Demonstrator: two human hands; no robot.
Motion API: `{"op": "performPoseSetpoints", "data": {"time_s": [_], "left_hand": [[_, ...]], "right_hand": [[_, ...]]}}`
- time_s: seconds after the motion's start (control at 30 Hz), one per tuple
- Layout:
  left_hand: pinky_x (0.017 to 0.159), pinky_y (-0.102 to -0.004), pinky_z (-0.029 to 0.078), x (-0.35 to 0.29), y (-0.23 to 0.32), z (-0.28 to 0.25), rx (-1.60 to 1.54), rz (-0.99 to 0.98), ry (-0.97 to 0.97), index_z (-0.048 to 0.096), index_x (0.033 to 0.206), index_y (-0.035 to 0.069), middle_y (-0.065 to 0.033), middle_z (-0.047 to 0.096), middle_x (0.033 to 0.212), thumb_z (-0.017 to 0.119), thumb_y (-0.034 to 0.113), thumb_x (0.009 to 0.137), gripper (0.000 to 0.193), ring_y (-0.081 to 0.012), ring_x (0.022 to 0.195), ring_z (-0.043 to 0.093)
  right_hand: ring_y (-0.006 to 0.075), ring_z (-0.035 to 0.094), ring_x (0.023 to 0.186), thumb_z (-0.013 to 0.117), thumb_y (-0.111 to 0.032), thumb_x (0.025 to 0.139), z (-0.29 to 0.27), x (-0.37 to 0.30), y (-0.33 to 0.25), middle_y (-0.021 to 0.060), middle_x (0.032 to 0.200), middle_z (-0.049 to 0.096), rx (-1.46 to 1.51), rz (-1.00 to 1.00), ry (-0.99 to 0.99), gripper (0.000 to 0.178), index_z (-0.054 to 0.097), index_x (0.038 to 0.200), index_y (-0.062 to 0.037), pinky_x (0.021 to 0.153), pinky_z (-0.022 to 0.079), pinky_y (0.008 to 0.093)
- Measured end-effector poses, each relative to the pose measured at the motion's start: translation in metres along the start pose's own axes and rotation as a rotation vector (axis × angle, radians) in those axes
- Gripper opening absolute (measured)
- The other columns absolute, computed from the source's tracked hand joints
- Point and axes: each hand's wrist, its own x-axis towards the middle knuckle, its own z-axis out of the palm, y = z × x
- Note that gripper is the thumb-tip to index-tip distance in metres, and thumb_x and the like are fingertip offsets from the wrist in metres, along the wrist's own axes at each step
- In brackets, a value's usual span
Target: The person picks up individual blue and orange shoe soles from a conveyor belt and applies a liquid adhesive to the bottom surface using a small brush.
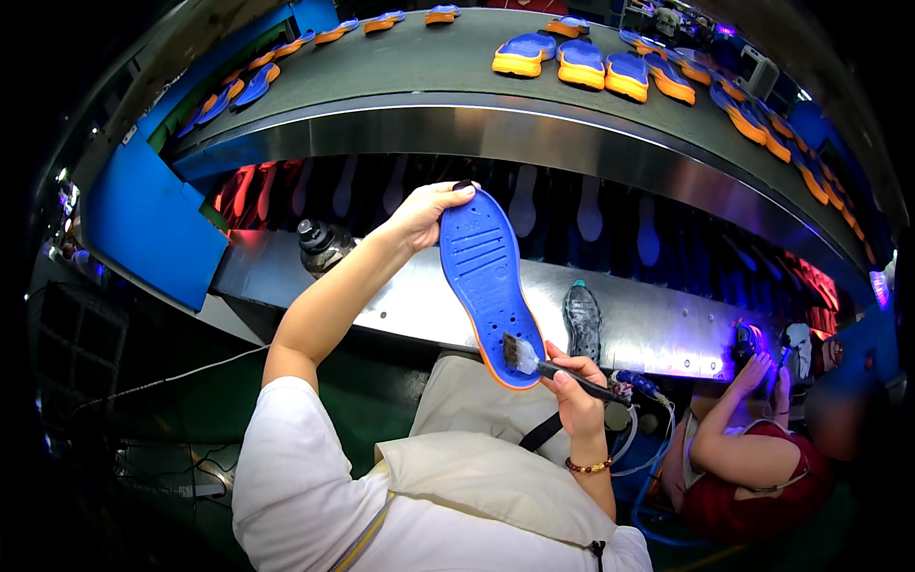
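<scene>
While, in the head view, the left hand (pixel 424 215) grips the blue sole (pixel 479 262) by its upper end, the sole's long axis slants down rightward before the metal ledge (pixel 412 291); the right hand (pixel 578 405), nearer the lower end, clasps a brush (pixel 543 367), bristles apparently touching there.

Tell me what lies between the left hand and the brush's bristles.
In the head view, only the blue sole fills the stretch from left hand to bristles; nothing else shows there.

sole (pixel 477 243) by your right fingers (pixel 575 365): matt-ish, ridged, kinda rubbery | ledge (pixel 643 319) past them: smooth shiny metal
</scene>
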Motion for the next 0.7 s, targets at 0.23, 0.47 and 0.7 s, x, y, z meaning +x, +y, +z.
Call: {"op": "performPoseSetpoints", "data": {"time_s": [0.23,0.47,0.7], "left_hand": [[0.096,-0.0418,0.043,0.001,0.018,0.009,-0.170,0.069,-0.247,0.046,0.120,-0.006,-0.0190,0.052,0.120,0.037,0.022,0.095,0.039,-0.0281,0.113,0.051],[0.101,-0.0478,0.033,-0.064,-0.035,0.059,-0.252,0.307,-0.406,0.022,0.138,0.000,-0.0237,0.034,0.135,0.016,0.086,0.067,0.112,-0.0357,0.122,0.040],[0.090,-0.0516,0.043,-0.079,-0.099,0.074,-0.589,0.210,-0.469,0.036,0.128,0.005,-0.0134,0.049,0.115,0.031,0.082,0.070,0.097,-0.0310,0.107,0.050]], "right_hand": [[0.0316,0.053,0.110,0.054,-0.003,0.082,0.010,0.006,-0.019,0.0278,0.124,0.046,0.057,-0.024,-0.034,0.018,0.052,0.099,0.0027,0.092,0.045,0.0463],[0.0323,0.052,0.111,0.053,-0.002,0.083,0.048,0.010,-0.046,0.0284,0.125,0.045,0.255,-0.083,-0.059,0.017,0.052,0.100,0.0009,0.094,0.045,0.0469],[0.0261,0.053,0.109,0.060,0.003,0.080,0.056,0.010,-0.047,0.0225,0.122,0.049,-0.202,-0.121,-0.057,0.019,0.058,0.098,0.0039,0.089,0.047,0.0343]]}}
